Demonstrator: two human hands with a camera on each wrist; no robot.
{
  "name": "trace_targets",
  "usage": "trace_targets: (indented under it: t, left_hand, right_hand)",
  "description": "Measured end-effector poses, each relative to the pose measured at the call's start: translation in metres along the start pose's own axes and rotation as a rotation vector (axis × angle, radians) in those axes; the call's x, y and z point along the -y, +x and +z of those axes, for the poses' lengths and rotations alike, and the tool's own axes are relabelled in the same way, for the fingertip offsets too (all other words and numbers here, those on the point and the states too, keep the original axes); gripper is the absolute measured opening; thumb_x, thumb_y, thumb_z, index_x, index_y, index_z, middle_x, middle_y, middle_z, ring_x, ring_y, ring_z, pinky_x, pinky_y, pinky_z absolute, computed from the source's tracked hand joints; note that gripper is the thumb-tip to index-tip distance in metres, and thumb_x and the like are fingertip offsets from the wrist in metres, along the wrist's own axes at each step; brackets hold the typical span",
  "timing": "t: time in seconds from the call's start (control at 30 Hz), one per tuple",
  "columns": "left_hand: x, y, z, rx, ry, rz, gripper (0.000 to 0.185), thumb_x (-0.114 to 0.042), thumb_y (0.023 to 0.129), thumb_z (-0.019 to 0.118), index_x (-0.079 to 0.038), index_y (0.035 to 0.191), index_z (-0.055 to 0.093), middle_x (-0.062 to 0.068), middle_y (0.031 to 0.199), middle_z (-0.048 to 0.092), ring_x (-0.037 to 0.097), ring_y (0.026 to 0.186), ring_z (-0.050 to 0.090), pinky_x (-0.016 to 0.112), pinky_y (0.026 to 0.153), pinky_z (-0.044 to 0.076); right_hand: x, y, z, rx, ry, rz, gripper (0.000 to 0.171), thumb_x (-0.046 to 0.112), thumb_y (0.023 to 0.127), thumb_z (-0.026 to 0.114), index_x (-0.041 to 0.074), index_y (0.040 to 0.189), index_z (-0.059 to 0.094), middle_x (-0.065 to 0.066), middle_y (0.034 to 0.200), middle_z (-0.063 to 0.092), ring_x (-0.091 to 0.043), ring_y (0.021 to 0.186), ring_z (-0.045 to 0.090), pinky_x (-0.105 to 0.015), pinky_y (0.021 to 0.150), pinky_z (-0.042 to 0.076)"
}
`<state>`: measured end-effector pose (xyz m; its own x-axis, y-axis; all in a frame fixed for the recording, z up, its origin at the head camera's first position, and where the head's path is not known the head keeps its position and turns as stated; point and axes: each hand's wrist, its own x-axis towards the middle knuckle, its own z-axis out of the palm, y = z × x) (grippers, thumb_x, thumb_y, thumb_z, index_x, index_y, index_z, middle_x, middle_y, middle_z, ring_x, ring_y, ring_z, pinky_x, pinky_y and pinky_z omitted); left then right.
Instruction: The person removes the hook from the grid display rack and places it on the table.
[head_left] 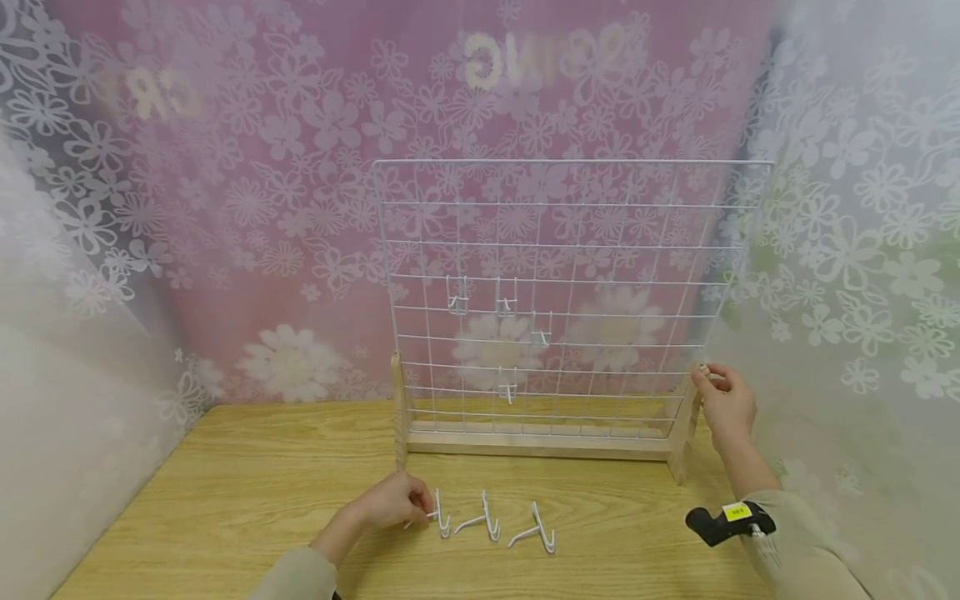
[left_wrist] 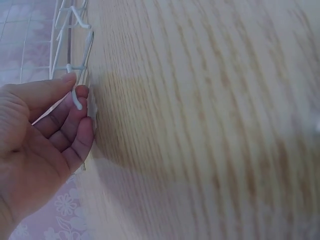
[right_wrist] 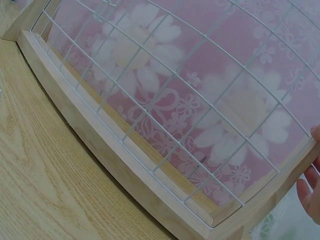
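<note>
Head view: the left hand [head_left: 392,502] pinches a white hook [head_left: 438,514] on the desk [head_left: 225,500], two more hooks [head_left: 510,525] just right of it. The right hand [head_left: 723,404] grips the wire grid's wooden post [head_left: 684,433].

Left wrist: fingers [left_wrist: 75,127] curl around the hook's wire; a firm pinch near the bend should stop it twisting.

Right wrist: fingertips [right_wrist: 310,192] steady the frame [right_wrist: 125,165].

Wooden table [head_left: 225,500]: grid stand [head_left: 540,446], hooks [head_left: 487,521].

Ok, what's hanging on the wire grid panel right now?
Four white hooks hang on the wire grid panel: three in a row mid-panel, one lower down. Three more lie on the table; the left hand pinches the leftmost. How each hook clips on is too small to tell.
</note>
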<state>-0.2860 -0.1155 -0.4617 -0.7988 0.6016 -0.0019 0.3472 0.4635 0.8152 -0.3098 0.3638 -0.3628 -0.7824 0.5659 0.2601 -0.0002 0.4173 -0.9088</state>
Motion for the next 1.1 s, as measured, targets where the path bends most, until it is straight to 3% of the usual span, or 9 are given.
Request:
trace_targets:
  t: [0.2, 0.73, 1.1]
  left_hand:
    - [0.001, 0.000, 0.002, -0.007, 0.048, -0.001, 0.007, 0.005, 0.075, 0.069, 0.000, 0.077, 0.064, 0.000, 0.072, 0.059, 0.009, 0.064, 0.049, 0.021, 0.056, 0.042]
    - [-0.002, 0.001, 0.000, -0.024, 0.057, 0.016, 0.004, -0.001, 0.079, 0.068, -0.002, 0.077, 0.064, -0.002, 0.072, 0.060, 0.010, 0.066, 0.051, 0.023, 0.058, 0.044]
    - [-0.008, 0.008, -0.009, -0.143, 0.116, 0.044, 0.004, -0.006, 0.083, 0.065, -0.003, 0.082, 0.063, 0.001, 0.075, 0.060, 0.011, 0.069, 0.052, 0.024, 0.058, 0.044]
  right_hand:
    - [-0.001, 0.000, -0.001, 0.006, -0.004, -0.007, 0.047, 0.032, 0.093, 0.054, 0.002, 0.129, 0.049, -0.003, 0.095, 0.049, -0.003, 0.072, 0.045, -0.012, 0.057, 0.041]
    - [0.001, -0.002, -0.001, 0.000, -0.005, -0.019, 0.046, 0.030, 0.093, 0.054, 0.001, 0.129, 0.049, 0.001, 0.090, 0.048, -0.003, 0.071, 0.044, -0.013, 0.056, 0.040]
    - [0.001, -0.001, -0.001, -0.004, 0.006, -0.016, 0.046, 0.030, 0.093, 0.054, 0.001, 0.128, 0.049, 0.003, 0.087, 0.048, 0.000, 0.068, 0.045, -0.013, 0.056, 0.041]
